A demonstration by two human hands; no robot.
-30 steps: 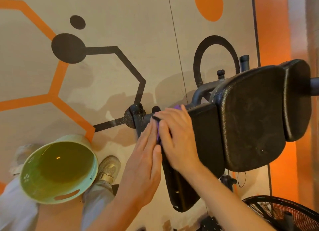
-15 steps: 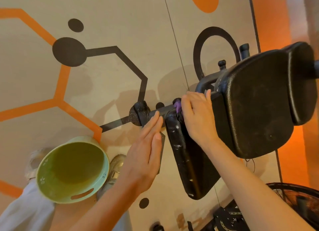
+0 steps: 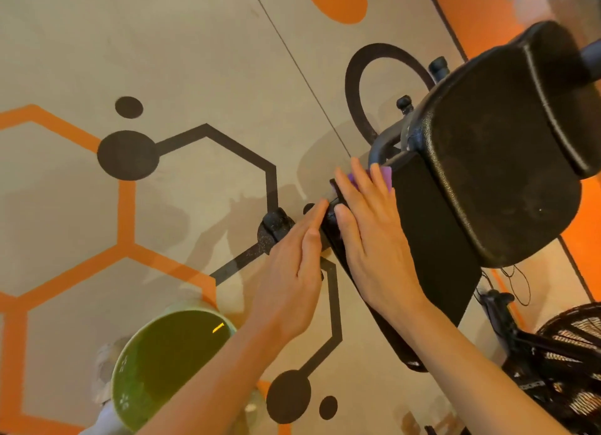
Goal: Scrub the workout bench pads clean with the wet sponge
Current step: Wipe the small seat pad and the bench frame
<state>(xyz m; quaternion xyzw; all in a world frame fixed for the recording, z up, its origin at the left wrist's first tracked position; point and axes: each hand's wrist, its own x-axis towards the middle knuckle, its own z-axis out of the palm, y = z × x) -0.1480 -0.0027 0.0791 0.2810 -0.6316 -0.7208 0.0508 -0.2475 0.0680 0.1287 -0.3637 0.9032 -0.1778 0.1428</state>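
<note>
While the right hand (image 3: 367, 236) presses the purple sponge (image 3: 383, 176) flat-fingered onto the narrow bench pad's (image 3: 432, 249) upper end, the left hand (image 3: 292, 272) rests straight-fingered against its edge.

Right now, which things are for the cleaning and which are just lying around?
For the cleaning:
purple sponge, under the right hand
flat black pad
big black pad
green bucket
left hand, touching the bench's edge

Just lying around:
fan
painted floor

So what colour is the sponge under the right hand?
Purple; the sponge peeks out past the right hand's fingers in the head view.
</note>
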